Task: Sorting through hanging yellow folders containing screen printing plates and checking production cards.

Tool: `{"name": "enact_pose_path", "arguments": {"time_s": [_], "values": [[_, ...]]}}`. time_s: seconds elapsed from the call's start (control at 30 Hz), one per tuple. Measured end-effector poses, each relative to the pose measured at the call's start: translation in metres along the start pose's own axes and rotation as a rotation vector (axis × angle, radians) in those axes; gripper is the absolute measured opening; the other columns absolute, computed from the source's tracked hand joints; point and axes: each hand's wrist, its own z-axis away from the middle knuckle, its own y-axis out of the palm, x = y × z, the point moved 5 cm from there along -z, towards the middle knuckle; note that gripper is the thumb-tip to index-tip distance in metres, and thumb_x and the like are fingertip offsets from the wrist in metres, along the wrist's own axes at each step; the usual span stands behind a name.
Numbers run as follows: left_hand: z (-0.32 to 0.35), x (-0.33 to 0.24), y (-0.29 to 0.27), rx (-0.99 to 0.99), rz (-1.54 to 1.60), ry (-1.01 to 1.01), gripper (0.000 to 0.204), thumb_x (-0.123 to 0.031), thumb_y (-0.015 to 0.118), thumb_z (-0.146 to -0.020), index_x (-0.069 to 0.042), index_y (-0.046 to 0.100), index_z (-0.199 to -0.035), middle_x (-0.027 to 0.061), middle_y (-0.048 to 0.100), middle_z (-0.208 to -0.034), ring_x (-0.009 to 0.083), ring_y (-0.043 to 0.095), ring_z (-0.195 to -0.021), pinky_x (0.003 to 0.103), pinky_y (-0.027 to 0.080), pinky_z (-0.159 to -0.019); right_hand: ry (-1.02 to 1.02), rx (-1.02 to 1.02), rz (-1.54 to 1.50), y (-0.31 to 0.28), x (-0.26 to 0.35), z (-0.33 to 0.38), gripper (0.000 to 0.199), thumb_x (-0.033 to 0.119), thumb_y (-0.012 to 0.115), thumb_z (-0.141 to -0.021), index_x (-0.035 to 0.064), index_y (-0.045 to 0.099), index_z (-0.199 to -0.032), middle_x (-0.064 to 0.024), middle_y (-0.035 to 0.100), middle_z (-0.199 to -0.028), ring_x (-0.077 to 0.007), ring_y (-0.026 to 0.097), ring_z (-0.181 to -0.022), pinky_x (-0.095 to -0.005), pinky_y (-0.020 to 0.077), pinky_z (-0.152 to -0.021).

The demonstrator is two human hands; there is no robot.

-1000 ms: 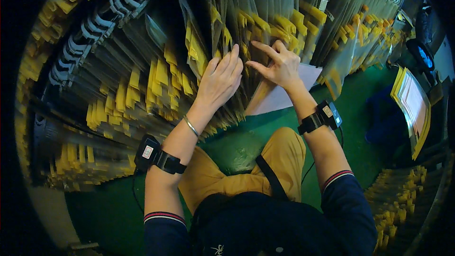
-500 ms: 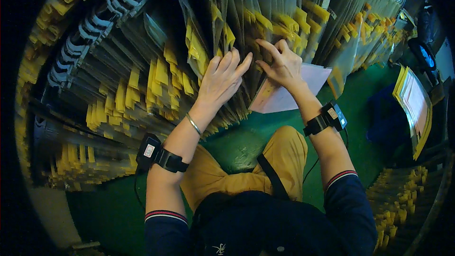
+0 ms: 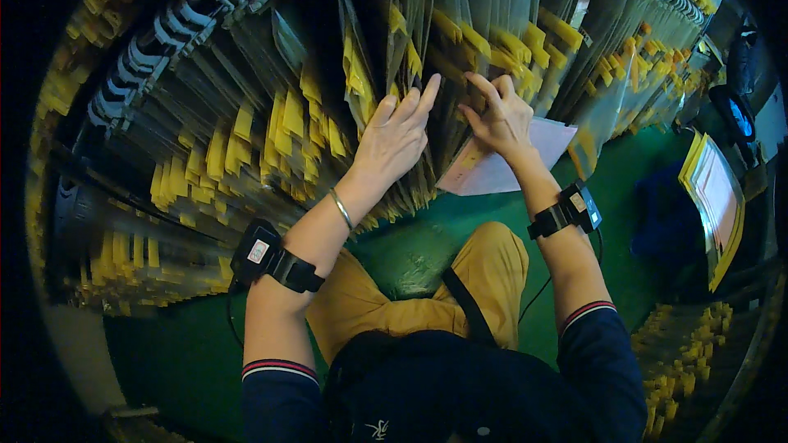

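Centrally, in the head view, a person's two bare hands work at a row of translucent grey plastic sleeves with bright yellow inserts, hung between 12 and 1 o'clock on the dial of the frame. The left hand, just above centre toward 12 o'clock, shows its back; its fingers are extended and slightly fanned over the sleeves, its thumb hidden, and nothing is visibly clasped. The right hand, toward 2 o'clock, points its index finger and thumb at the sleeves with a narrow gap between them. Its other fingers are curled — whether they grip anything cannot be told. At 6 o'clock from this hand, partly beneath it, lies a pale pink, straight-edged sheet; whether the hand holds it is likewise unclear.

A slim silver-coloured bangle circles the left wrist, and a black box-shaped device on a strap is worn on each forearm. At 10 o'clock, curved white plastic hangers line a dark rail; at 2 o'clock hangs a further bank of clear sleeves with yellow and orange inserts. At 3 o'clock stands a yellow-edged stack of pale sheets — tilted, well apart from both hands. Ochre trousers appear below centre, over a green floor.
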Motion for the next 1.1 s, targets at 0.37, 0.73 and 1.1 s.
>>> {"name": "enact_pose_path", "arguments": {"time_s": [0.37,0.73,1.1], "values": [[-0.029,-0.003,0.007,-0.041,0.190,-0.368,0.029,-0.036,0.065,-0.078,-0.007,0.066,-0.076,0.0017,0.056,-0.083,0.0197,0.047,-0.084,0.036,0.033,-0.068,0.004,0.025,-0.021,0.000,0.010,-0.001,0.065,0.026,0.077,-0.067,0.0294,0.051,-0.125,-0.0045,0.049,-0.082,-0.0242,0.058,-0.066,-0.0358,0.0472,-0.053],[-0.037,-0.008,0.002,-0.140,0.251,-0.460,0.022,-0.028,0.063,-0.079,-0.007,0.065,-0.072,0.0034,0.055,-0.083,0.0213,0.048,-0.083,0.037,0.033,-0.068,-0.013,-0.003,-0.042,-0.005,0.008,0.001,0.066,0.026,0.077,-0.067,0.0297,0.050,-0.128,-0.0043,0.049,-0.081,-0.0231,0.058,-0.065,-0.0344,0.0482,-0.056],[-0.041,-0.010,0.011,-0.134,0.193,-0.536,0.012,-0.021,0.061,-0.077,-0.009,0.063,-0.074,0.0018,0.058,-0.086,0.0208,0.050,-0.084,0.038,0.034,-0.068,-0.013,0.011,-0.047,-0.006,0.009,0.001,0.067,0.031,0.076,-0.067,0.0283,0.050,-0.128,-0.0049,0.048,-0.081,-0.0233,0.057,-0.065,-0.0344,0.0482,-0.056]]}}
